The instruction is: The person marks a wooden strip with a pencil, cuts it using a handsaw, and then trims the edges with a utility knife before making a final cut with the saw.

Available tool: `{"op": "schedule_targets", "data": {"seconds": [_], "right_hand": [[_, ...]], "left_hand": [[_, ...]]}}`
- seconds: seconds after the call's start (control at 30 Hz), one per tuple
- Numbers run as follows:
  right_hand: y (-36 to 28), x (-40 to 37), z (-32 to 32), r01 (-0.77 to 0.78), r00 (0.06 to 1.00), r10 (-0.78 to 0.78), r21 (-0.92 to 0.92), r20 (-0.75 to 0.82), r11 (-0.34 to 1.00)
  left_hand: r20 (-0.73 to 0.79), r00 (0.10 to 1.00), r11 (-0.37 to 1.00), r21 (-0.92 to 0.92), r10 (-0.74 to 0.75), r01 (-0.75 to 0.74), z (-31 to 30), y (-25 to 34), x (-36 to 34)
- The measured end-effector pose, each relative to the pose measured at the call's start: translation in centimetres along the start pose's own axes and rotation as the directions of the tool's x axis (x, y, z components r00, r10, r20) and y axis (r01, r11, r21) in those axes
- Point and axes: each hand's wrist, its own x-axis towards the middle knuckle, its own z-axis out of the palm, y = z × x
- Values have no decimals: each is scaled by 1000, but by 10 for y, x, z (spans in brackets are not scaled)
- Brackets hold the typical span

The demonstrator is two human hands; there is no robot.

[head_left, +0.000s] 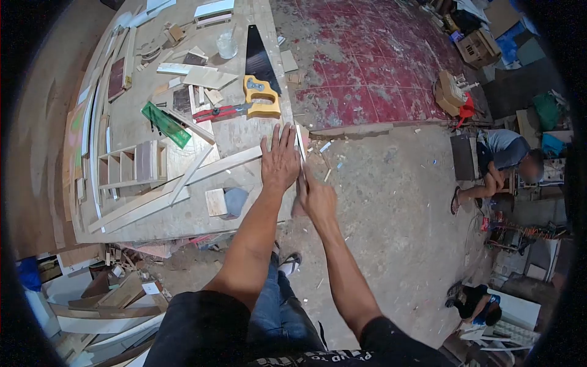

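My left hand point(282, 160) lies flat with fingers stretched out near the right edge of the worktable, pressing over the end of a long pale wood strip point(227, 164). Just off that edge, my right hand point(320, 196) is closed, knuckles up, at the lower end of a thin pale strip point(300, 139) that runs along the table edge beside my left fingers. The exact kind of this strip I cannot tell. Ahead of my left hand lies a handsaw point(263, 101) with a black blade and yellow handle. A red tool point(215, 114) rests left of its handle.
On the worktable point(244, 131) are a green plastic piece point(166, 125), a small compartmented wooden frame point(132, 165), a clear jar point(227, 45), a wood block point(215, 202) and scraps. Two people point(504, 156) sit at the right. Offcuts point(116, 300) pile at lower left.
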Motion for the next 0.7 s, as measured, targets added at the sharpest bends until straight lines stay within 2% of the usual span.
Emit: {"op": "schedule_targets", "data": {"seconds": [0.03,0.1,0.17,0.23,0.27,0.33,0.47,0.53,0.57,0.7], "right_hand": [[9,25,14,62,998,-62,18,-33,998],[2,23,12,52,998,-51,18,-28,999],[4,-14,8,-23,1000,23,-13,16,1000],[7,-73,-8,-72,997,70,53,40,996],[11,-84,-13,-69,997,66,53,45,996],[12,-100,-23,-33,999,35,164,-7,986],[2,-86,-35,-85,993,71,160,90,984],[-4,-78,-41,-32,999,36,215,-17,976],[-7,-75,-46,-33,999,37,218,-15,975],[-40,-43,-85,-88,996,87,81,17,993]], "left_hand": [[25,1000,999,39,-9,8,1,0,0],[29,999,999,50,-13,12,1,-3,5],[50,999,999,37,-19,17,3,1,2],[18,1000,1000,-9,-18,18,0,1,2],[20,1000,1000,-9,-24,24,-2,1,3],[48,999,1000,13,-13,12,-4,1,1],[37,999,1000,2,-18,18,-3,2,0],[45,999,1000,22,-4,3,-5,2,0],[48,999,1000,24,-5,4,-6,2,0],[54,999,1000,29,-4,2,-5,2,-1]]}}
